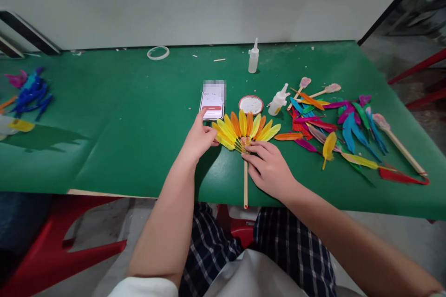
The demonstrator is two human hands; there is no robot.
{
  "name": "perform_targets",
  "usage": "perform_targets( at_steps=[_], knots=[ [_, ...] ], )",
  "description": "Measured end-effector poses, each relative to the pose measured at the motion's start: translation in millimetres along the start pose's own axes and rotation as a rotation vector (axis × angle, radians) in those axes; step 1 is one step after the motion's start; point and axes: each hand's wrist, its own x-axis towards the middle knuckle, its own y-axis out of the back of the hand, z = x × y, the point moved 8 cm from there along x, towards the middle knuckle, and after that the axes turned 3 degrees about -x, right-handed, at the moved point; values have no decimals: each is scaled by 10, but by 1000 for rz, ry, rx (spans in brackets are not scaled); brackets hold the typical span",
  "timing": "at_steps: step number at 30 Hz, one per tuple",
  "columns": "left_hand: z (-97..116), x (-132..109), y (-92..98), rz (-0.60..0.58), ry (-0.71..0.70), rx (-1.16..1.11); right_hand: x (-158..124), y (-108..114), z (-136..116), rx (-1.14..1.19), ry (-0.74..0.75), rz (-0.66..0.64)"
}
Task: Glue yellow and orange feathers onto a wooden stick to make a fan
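A feather fan (239,127) lies on the green table, yellow and orange feathers spread above its wooden stick handle (245,185). My right hand (272,167) grips the fan where the quills meet the handle, fingertips on the quills. My left hand (202,137) has its index finger stretched to the red button on the lit phone (213,111). Its other fingers are beside the fan's left feathers, with nothing seen in them. Behind the fan are a shallow dish of white paste (251,105) and a tilted squeeze bottle (278,100).
Loose coloured feathers (351,130) lie to the right, among wooden sticks with paddle-shaped ends (400,144). Another squeeze bottle (253,58) stands near the wall. A clear ring (158,53) rests at the back. Blue feathers (33,93) are at the far left of the table (121,116).
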Motion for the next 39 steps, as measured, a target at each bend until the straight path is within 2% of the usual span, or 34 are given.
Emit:
perform_targets(
  at_steps=[5,11,15,21,27,32,34,39],
  knots=[
    [55,-13,-26,-40,-64,61,-2,2,-9,-15,7,8],
    [68,-23,-54,-54,-32,5,14,21,-22,-13,14,21],
    [59,-42,28,-21,-8,-19,13,27,-23,-20,23,25],
    [41,-72,32,-82,-5,15,0,21,-18,-10,24,31],
    [59,-28,-69,-39,-85,123,4,21,-20,-7,28,37],
    [80,-14,58,46,-99,89,0,4,-16,-15,32,34],
    [74,-28,91,21,-84,53,0,5,-13,-15,30,36],
    [11,-81,35,-117,-5,-9,1,10,-12,-22,25,42]
  ],
)
